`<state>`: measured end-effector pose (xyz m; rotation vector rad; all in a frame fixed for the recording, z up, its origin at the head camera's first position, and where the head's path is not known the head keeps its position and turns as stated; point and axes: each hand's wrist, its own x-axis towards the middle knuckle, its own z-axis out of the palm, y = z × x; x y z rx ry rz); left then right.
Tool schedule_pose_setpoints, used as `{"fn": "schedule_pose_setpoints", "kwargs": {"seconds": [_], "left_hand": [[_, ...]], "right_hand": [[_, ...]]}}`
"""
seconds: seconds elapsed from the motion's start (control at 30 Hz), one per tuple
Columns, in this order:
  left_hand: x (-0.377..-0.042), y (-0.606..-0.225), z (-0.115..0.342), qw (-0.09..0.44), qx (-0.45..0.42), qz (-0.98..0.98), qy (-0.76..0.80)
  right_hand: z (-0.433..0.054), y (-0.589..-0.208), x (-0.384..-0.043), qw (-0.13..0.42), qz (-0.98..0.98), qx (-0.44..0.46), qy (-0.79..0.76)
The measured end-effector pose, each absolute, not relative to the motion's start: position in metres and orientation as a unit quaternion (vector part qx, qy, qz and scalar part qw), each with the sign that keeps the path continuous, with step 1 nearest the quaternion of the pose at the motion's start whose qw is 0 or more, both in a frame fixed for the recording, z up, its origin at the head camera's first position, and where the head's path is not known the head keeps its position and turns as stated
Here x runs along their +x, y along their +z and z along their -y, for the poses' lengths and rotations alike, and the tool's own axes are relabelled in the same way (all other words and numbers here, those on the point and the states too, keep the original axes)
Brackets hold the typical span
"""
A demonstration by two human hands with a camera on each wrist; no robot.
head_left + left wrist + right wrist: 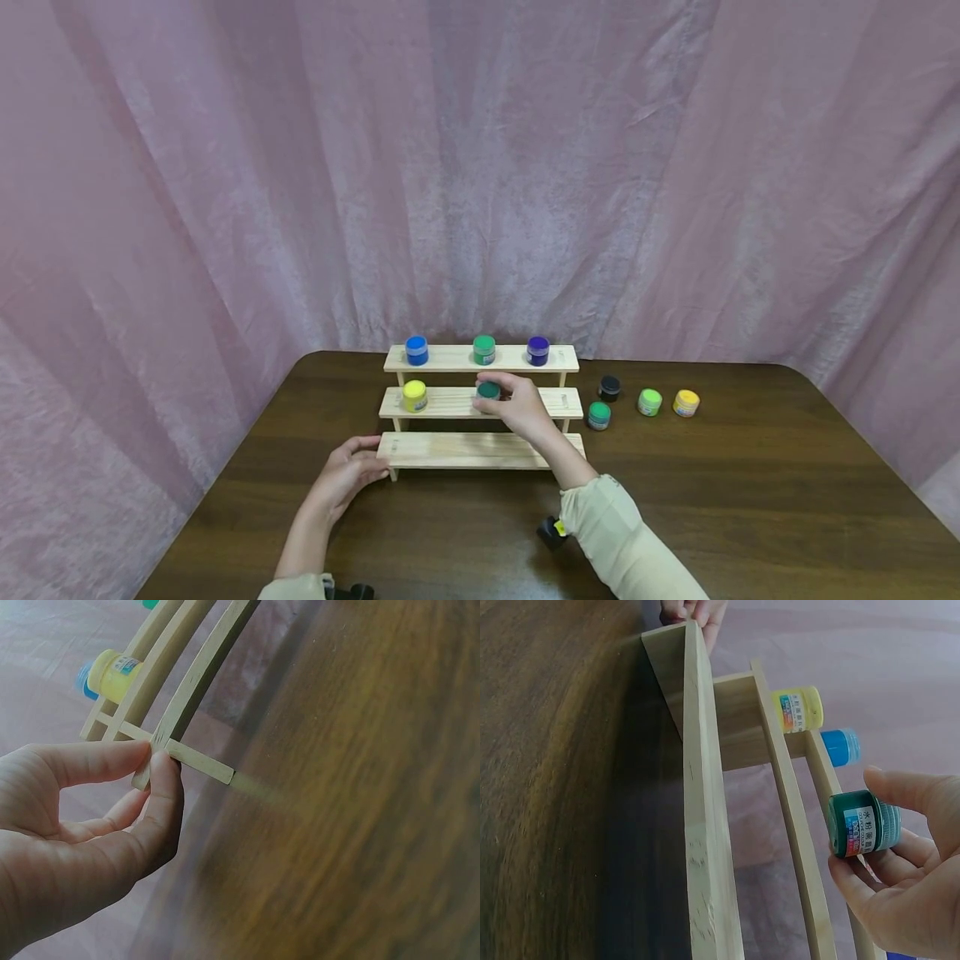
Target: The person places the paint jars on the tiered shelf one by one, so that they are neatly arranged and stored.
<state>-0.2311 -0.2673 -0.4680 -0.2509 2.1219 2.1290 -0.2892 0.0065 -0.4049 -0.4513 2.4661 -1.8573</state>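
Note:
My right hand (521, 408) grips a dark green paint jar (855, 825) between thumb and fingers, at the middle step of a three-step wooden rack (465, 451). Whether the jar's base touches the step I cannot tell. The left hand (112, 817) pinches the left end of the rack's lowest step. A yellow jar (415, 396) stands on the left part of the middle step. On the top step are a blue jar (417, 351), a green jar (484, 350) and a purple jar (537, 351).
Right of the rack, a black jar (610, 388), a teal-green jar (598, 416), a light green jar (649, 402) and an orange-yellow jar (686, 403) stand on the dark wooden table (750, 483). A pink curtain (510, 167) hangs behind the table.

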Motion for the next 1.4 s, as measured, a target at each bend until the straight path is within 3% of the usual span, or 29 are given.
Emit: {"fn": "schedule_pose_setpoints", "kwargs": {"seconds": [0.5,0.87,1.4], "left_hand": [[-0.23,-0.469,0.267,0.061,-0.076,-0.702,0.706],[-0.231,-0.468,0.267,0.062,-0.084,-0.703,0.703],[-0.231,-0.466,0.267,0.065,-0.079,-0.702,0.705]], "right_hand": [[0.007,-0.408,-0.296,-0.006,-0.813,-0.138,-0.566],[0.005,-0.414,-0.298,0.025,-0.786,-0.132,-0.603],[0.009,-0.418,-0.294,-0.003,-0.803,-0.141,-0.579]]}}
